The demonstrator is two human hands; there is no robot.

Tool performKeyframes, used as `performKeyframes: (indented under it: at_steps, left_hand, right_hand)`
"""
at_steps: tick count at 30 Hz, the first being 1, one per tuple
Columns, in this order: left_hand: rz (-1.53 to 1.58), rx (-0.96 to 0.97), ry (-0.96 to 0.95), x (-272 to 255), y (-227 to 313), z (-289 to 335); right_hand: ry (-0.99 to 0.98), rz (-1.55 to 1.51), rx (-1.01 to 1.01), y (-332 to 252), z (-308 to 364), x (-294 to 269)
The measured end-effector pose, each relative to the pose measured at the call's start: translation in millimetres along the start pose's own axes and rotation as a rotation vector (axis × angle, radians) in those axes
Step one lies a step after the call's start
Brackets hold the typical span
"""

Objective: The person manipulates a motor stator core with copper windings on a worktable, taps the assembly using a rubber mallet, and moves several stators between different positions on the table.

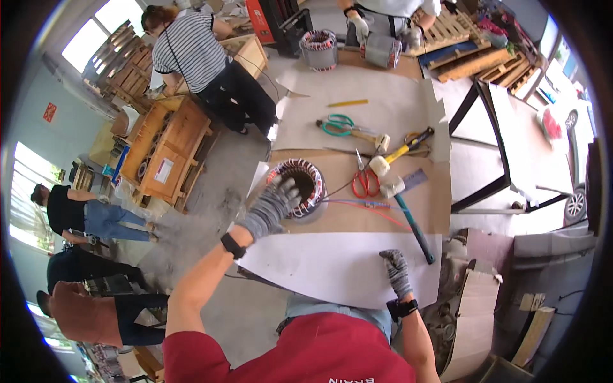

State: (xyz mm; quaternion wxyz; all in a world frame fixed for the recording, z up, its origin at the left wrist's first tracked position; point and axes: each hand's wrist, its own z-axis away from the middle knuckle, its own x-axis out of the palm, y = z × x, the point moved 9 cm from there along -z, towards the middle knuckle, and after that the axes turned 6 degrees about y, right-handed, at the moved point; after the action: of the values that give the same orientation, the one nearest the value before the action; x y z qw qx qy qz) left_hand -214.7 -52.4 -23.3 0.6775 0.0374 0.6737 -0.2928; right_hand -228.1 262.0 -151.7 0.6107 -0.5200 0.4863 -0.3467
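A motor stator (314,209) with a grey body and a ring of red and white bound windings stands on the brown board at the table's left edge. My left hand (269,209), in a grey knit glove, lies over its near-left rim with fingers spread toward the bore. Blue and red lead wires (367,203) run from the stator to the right. My right hand (397,273), gloved likewise, is by the near edge of the white sheet (319,262), holding nothing, its fingers extended. Closest to it lies a white-headed mallet with a teal handle (416,231).
Red-handled scissors (366,184), teal-handled scissors (338,125), a yellow-black-handled hammer (408,145) and a yellow stick (348,103) lie farther back. A second stator (319,51) stands at the far end, where a co-worker's gloved hands handle another stator (382,51). Wooden crates (172,153) stand left.
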Motion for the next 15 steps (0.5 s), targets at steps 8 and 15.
performKeyframes:
  at_steps: [8, 15]
  left_hand:
    - [0.323, -0.421, 0.287, 34.4, 13.9, 22.2]
    - [0.292, -1.102, 0.432, 16.5, 28.7, 33.9]
  right_hand:
    - [-0.077, -0.017, -0.003, -7.0, 2.0, 3.1]
    - [-0.158, -0.034, -0.084, -9.0, 11.1, 4.7]
